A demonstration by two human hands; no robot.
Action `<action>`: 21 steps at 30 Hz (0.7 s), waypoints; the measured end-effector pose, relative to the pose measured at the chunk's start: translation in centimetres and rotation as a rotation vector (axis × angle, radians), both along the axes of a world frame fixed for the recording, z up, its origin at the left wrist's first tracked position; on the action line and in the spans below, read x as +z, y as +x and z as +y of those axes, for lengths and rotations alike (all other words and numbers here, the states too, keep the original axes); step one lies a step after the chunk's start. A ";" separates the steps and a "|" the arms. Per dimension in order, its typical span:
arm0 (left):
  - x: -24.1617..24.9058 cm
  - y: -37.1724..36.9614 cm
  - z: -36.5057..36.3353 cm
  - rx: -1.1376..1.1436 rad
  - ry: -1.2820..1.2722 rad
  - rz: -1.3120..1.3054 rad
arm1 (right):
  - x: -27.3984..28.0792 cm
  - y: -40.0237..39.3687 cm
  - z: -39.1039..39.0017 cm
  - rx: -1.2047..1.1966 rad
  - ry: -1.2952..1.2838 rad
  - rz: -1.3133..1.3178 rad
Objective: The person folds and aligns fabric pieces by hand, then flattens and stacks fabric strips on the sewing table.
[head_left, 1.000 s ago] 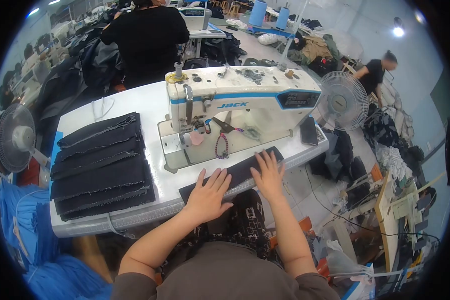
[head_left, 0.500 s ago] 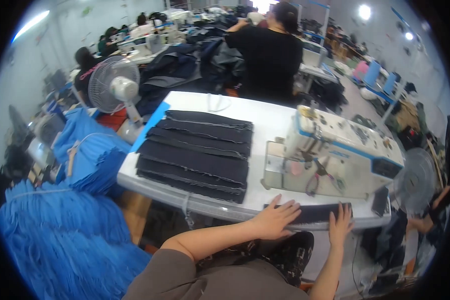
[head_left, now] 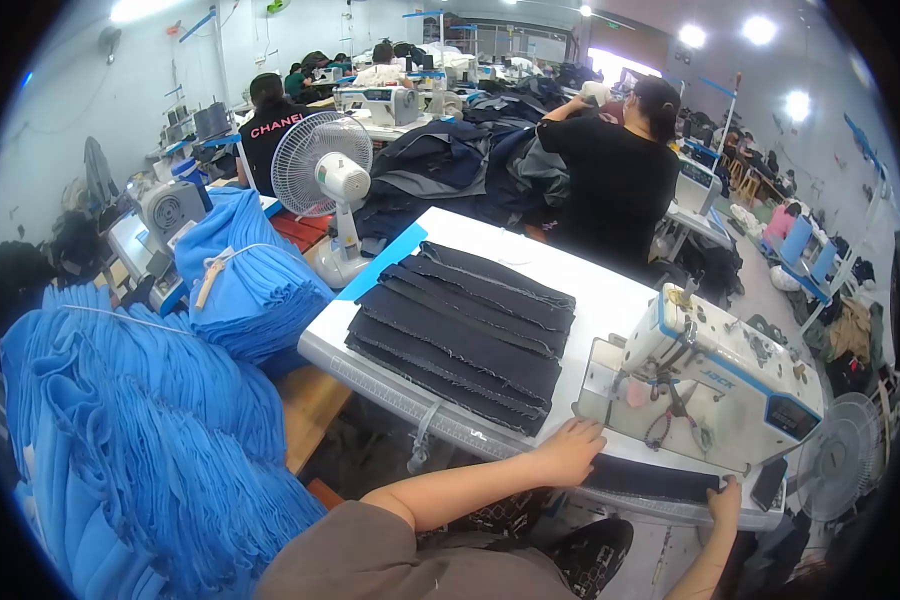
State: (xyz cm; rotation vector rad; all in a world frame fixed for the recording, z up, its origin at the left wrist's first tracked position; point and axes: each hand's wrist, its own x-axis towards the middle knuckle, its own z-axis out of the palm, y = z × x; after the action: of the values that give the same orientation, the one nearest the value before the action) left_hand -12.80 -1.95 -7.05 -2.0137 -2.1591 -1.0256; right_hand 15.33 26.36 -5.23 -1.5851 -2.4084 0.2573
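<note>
A dark fabric strip (head_left: 660,481) lies along the front edge of the white sewing table, below the sewing machine (head_left: 725,375). My left hand (head_left: 570,453) rests on its left end, fingers stretched out over the cloth and tabletop. At the other end, my right hand (head_left: 726,498) has its fingers bent closed on the strip's corner. Left of the machine lie overlapping dark fabric pieces (head_left: 460,335) with frayed edges. Scissors or snips with dark handles (head_left: 673,415) lean by the machine's base.
Bundles of blue fabric (head_left: 140,420) fill the left side, one tied with cord (head_left: 215,268). A white fan (head_left: 322,165) stands behind the table (head_left: 470,232). A person in black (head_left: 615,190) works beyond it near heaped dark garments (head_left: 430,160). A small dark object (head_left: 768,485) sits at the table's right corner.
The view has tilted up and swung left. My right hand has gone from spread fingers on the strip to fingers closed at its right end. My left hand stays at the left end.
</note>
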 end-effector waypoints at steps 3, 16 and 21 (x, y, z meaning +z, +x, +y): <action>0.7 -0.1 -0.5 0.034 -0.075 0.000 | -0.2 0.6 1.5 -0.082 -0.137 0.036; 6.1 -4.8 -9.0 -0.033 0.194 -0.999 | 2.9 -0.1 -6.5 0.156 -0.842 1.083; 10.0 -10.7 -16.4 0.250 0.826 -1.066 | 6.7 -9.7 -15.1 0.530 -0.972 0.901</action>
State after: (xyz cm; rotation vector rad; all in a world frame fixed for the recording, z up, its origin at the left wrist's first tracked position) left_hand -23.50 -18.39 3.00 -0.8258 -1.5835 -2.7064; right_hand 5.60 11.27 1.44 -0.6491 -1.8919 1.9581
